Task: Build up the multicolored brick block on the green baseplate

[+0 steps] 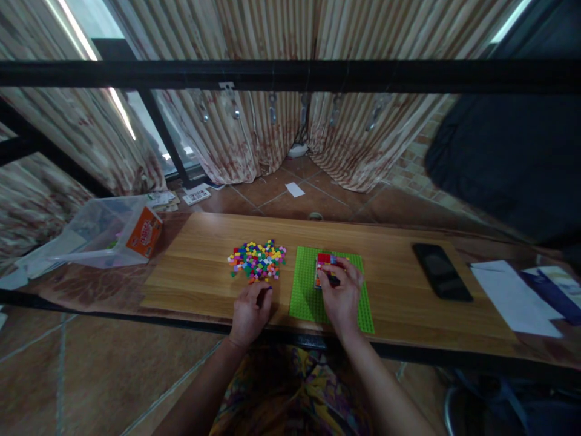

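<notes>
Currently you are working with both hands over a wood-grain board (390, 315), forearms reaching in from the near edge. Your left hand (251, 307) is curling just below a loose pile of tiny multicoloured bricks (258, 259), thumb and forefinger pinching what is looking like one small blue-purple brick (270, 288). Your right hand (344, 295) is bending over a green studded baseplate (303, 297), its fingers curving down and its thumb reaching in from the left; whether those fingertips are gripping a piece or only pressing, I cannot tell. Beneath them a compact block of fitted bricks (324, 258) is sitting on the upper middle of the baseplate, red showing at its far left corner and blue just beside it, while your fingers are covering much of the remainder. The pile is lying left of the baseplate, bare wood separating the two. Well apart on your right, a black phone (442, 272) is resting aslant on the board, with white paper (512, 297) lying past it. Off the board's left end, a clear plastic tub (97, 233) is showing an orange label (144, 233). Beyond, striped curtains (263, 136) are hanging behind a dark horizontal bar (290, 75).
</notes>
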`<state>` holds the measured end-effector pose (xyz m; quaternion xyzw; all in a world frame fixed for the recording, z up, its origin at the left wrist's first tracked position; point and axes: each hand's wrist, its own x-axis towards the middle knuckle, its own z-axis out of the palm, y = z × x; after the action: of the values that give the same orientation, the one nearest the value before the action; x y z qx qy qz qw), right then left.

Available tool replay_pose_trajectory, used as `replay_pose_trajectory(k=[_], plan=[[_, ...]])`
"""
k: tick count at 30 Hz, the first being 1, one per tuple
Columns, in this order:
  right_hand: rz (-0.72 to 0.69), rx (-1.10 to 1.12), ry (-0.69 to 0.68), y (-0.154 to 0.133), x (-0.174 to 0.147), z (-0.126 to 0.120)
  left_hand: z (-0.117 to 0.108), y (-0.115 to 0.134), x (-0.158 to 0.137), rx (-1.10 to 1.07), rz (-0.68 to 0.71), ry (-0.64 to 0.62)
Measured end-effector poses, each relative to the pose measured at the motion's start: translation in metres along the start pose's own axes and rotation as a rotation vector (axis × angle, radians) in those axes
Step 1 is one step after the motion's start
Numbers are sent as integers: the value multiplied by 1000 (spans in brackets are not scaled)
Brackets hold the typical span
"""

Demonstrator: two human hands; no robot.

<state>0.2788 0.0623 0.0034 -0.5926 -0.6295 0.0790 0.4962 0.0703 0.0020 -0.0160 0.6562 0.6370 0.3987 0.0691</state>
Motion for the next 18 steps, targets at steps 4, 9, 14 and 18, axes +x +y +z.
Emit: replay_pose_trajectory(k=[4,9,14,18], plan=[[-6,20,10,-1,0,1,0,7,2,-96,-65,-24],[11,13,1,-2,2,1,5,31,13,-228,-26,-114],[8,109,-23,0,3,-11,18,58,30,-252,37,-209],[47,170,66,6,-4,-25,30,72,39,-261,59,-238]])
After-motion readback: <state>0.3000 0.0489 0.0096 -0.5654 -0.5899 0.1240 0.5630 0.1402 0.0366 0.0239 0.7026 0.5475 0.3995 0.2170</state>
